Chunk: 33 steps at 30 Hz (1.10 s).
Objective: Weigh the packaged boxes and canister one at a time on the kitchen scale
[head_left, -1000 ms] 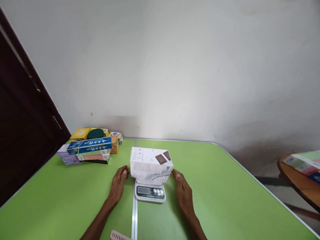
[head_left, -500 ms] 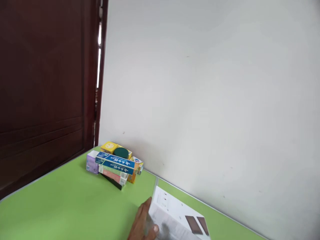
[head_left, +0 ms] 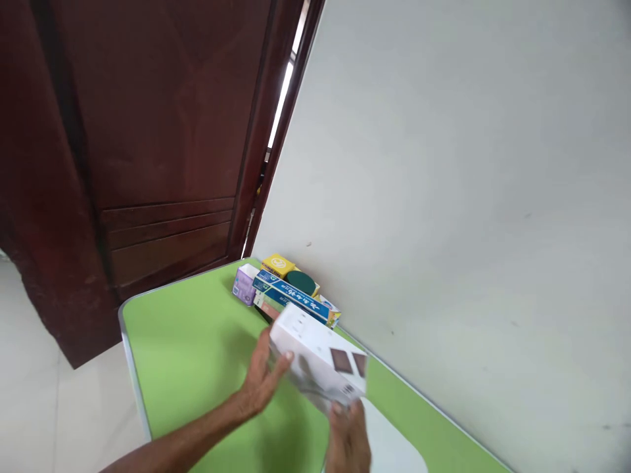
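A white carton (head_left: 318,368) with dark brown rectangles printed on its top is held up over the green table, its front side blurred. My left hand (head_left: 263,374) grips its left end, thumb on the front face. At the lower right corner, the fingers of my right hand (head_left: 348,430) press against the carton. Just behind it lies a pile of small packages: blue toothpaste boxes (head_left: 290,295), a purple box (head_left: 244,284), a yellow box (head_left: 277,264) and a round dark green lid (head_left: 300,282). The carton hides part of this pile.
The green table (head_left: 187,355) has a rounded corner at the left and runs along a white wall (head_left: 444,197). A flat white surface (head_left: 392,440) shows beside my right hand. A dark red-brown door (head_left: 167,131) stands beyond the table, above a pale tiled floor (head_left: 93,394).
The carton has moved up and closer to the package pile, now covering part of it. My right hand has come into view on it. The camera has turned left and tilted.
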{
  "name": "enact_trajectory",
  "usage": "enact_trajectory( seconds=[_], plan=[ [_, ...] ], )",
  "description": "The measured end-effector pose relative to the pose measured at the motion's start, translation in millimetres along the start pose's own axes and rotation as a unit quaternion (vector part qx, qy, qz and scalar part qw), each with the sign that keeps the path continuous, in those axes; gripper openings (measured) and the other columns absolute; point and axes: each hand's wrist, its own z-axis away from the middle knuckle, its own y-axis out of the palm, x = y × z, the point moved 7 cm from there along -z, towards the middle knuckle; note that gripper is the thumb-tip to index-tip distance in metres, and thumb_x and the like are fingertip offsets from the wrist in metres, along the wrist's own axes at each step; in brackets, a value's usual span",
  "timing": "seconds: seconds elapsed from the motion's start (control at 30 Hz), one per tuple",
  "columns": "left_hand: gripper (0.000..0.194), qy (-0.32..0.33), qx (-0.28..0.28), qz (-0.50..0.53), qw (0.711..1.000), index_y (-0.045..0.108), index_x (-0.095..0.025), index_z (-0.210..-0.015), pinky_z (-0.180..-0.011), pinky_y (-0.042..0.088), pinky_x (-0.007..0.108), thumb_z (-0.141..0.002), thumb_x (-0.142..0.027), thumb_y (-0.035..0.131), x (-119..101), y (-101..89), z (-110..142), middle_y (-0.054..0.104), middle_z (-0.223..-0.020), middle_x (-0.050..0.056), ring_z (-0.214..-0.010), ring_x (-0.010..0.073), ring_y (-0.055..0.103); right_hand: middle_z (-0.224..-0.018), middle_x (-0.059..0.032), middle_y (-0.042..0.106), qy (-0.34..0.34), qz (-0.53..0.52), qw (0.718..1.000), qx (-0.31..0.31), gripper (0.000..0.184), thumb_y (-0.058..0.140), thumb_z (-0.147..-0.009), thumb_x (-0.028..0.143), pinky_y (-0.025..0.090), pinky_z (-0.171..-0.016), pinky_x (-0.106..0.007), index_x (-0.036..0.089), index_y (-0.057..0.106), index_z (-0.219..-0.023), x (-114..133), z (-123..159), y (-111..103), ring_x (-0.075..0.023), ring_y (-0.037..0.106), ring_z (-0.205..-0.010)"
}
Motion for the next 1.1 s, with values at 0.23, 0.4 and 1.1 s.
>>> enact_trajectory(
  seconds=[0.23, 0.4, 1.1],
  plan=[
    [0.065, -0.054, -0.142, -0.114, 0.982, 0.061, -0.017, -0.128, -0.104, 0.053, 0.048, -0.090, -0.069, 0.063, 17, -134.0, -48, 0.070, -0.132, 0.017, -0.120, 0.0331, 0.067, -0.159, -0.0117, 0.053, -0.046, -0.149, 0.978, 0.142, 0.076, 0.047, -0.101, 0.068, 0.041, -0.120, -0.051, 0.025, 0.036, -0.163, 66, -19, 148, -0.0324, 0.047, -0.148],
    [0.064, -0.044, -0.155, -0.147, 0.976, 0.061, -0.018, -0.131, -0.103, 0.054, 0.045, -0.091, -0.069, 0.061, 18, -159.6, -65, 0.071, -0.134, 0.016, -0.123, 0.0320, 0.066, -0.165, -0.0120, 0.045, -0.036, -0.144, 0.975, 0.163, 0.082, 0.046, -0.101, 0.068, 0.033, -0.126, -0.056, 0.024, 0.029, -0.167, 72, -28, 181, -0.0346, 0.037, -0.155],
    [0.082, 0.113, -0.178, -0.369, 0.905, 0.031, -0.012, -0.160, -0.131, 0.019, 0.051, -0.100, -0.067, 0.046, -25, -158.8, -95, 0.033, -0.167, 0.025, -0.159, 0.0352, 0.027, -0.151, -0.0161, 0.058, -0.039, -0.156, 0.984, 0.077, 0.061, 0.051, -0.103, 0.060, 0.052, -0.110, -0.055, 0.024, 0.052, -0.152, 40, -48, 133, -0.0340, 0.057, -0.139]
  ],
)
